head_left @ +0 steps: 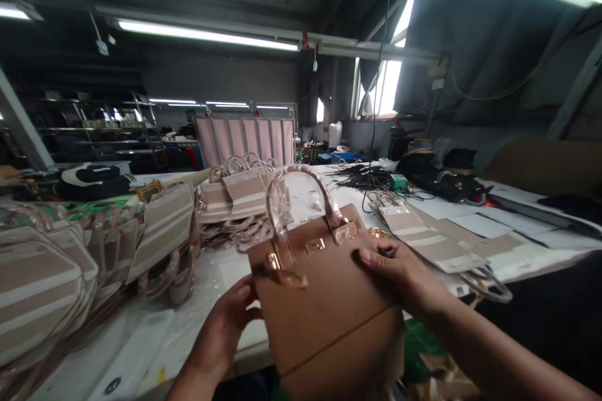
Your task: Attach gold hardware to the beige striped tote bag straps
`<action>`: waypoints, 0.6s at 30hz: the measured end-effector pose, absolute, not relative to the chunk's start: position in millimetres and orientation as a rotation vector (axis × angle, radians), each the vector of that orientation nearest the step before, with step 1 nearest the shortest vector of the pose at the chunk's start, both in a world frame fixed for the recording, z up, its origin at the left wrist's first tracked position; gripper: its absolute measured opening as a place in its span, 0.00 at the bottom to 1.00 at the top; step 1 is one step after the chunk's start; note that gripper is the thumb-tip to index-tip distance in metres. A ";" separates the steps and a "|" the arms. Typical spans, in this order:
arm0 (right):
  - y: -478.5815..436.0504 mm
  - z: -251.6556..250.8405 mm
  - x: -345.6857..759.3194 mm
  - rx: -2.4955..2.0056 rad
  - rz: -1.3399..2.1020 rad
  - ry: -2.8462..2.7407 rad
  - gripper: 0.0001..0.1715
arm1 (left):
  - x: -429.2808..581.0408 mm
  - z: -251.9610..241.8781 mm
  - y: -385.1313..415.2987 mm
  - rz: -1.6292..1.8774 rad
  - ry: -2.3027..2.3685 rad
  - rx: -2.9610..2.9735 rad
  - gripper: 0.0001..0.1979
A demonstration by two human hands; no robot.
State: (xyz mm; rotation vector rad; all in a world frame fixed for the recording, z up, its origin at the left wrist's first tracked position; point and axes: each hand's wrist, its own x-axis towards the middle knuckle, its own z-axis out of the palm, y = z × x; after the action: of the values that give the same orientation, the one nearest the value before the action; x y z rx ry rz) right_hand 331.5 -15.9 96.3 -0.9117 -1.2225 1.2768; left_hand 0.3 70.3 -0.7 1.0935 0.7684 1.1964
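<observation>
One tan handbag (320,301) is held up over the edge of a white table (221,282). Its side is held by the left hand (226,326), with the left fingers (244,291) curled around it. The right hand (399,269) is on its front, with the right fingers (371,257) pressed close together on it. (Its top handle (294,191) is wrapped in clear plastic.) Many striped bags (32,288) are piled on the table nearby.
</observation>
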 end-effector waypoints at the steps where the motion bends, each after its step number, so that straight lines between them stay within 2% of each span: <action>1: -9.4 93.0 326.1 -0.864 1.310 -1.163 0.33 | 3.6 8.7 60.5 1.210 0.705 1.086 0.23; 5: 13.0 66.4 301.5 -0.770 1.333 -1.039 0.36 | 16.2 41.2 27.0 1.300 0.525 1.155 0.36; 7: 19.3 54.2 293.8 -0.804 1.285 -1.068 0.35 | 22.1 47.1 20.8 1.340 0.589 1.197 0.39; 9: 23.8 45.9 289.7 -0.905 1.167 -1.144 0.34 | 29.7 45.3 22.3 1.401 0.750 1.224 0.39; 14: 33.4 39.2 284.1 -1.066 0.741 -1.332 0.29 | 53.9 28.2 34.8 1.688 0.990 1.243 0.29; 18: 36.9 38.7 283.3 -1.076 0.499 -1.354 0.23 | 61.2 21.6 36.6 1.719 1.079 1.208 0.29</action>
State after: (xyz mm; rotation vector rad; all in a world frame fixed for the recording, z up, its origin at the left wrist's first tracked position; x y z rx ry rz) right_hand 283.3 36.9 38.7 -1.0756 -1.3537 0.4991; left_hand 61.2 36.6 21.6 1.2076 1.0785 1.7190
